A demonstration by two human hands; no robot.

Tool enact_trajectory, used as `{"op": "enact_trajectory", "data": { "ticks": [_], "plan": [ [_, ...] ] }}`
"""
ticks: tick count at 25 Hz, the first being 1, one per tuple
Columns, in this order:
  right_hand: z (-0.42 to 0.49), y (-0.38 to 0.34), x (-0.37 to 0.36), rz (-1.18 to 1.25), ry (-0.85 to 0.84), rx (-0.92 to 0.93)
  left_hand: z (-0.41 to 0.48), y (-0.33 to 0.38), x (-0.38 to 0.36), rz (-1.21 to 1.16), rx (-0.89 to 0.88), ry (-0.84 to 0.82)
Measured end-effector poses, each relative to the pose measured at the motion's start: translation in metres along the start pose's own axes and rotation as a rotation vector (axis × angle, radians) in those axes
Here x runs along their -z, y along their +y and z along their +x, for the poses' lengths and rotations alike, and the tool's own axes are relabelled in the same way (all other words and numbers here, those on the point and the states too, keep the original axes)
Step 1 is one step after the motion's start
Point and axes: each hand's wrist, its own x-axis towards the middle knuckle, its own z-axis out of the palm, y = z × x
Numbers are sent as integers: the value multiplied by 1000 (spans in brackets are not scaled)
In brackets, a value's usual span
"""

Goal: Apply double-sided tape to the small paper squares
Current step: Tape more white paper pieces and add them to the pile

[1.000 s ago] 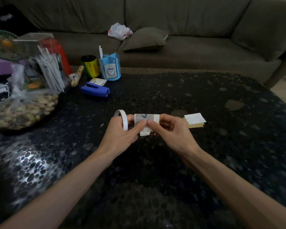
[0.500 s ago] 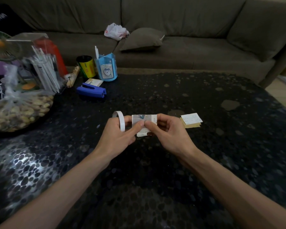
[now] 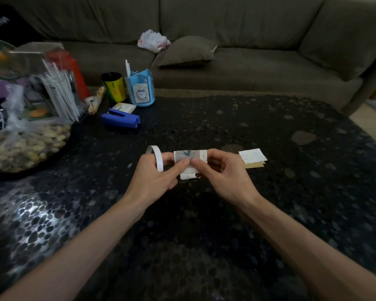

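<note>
Both hands met above the middle of the dark pebble-patterned table (image 3: 204, 235), nearer its front edge than its far one. The left hand (image 3: 154, 181) carried the white tape roll (image 3: 155, 157) standing on edge, apparently ringed over a finger, while its thumb pressed the paper square (image 3: 190, 157). The right hand (image 3: 226, 174) pinched the same square from the other side, fingers curled behind it and thumb tip touching the left thumb on its face. The square was held off the table top, its printed upper part facing the camera; whether a strip of tape ran from roll to paper could not be told in the dim light. Just right of the right hand, toward the table's right edge, lay a small stack of paper squares (image 3: 253, 158) — a white one on top of tan ones. Near the far left corner stood a blue pen holder (image 3: 140, 90) and a yellow can (image 3: 114, 86), with a blue stapler (image 3: 121, 120) lying in front of them. A clear bag of nuts (image 3: 24, 146) rested at the left edge.
</note>
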Motion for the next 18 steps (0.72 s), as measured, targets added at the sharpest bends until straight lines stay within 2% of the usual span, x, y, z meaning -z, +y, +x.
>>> {"op": "enact_trajectory", "data": {
  "ticks": [10,18],
  "plan": [
    [-2,-3,0,-8,-1,13,-1,1,1,-24,28,30],
    [-2,-2,0,-15,-10,-11,0,1,0,-19,15,-19]
  ]
}}
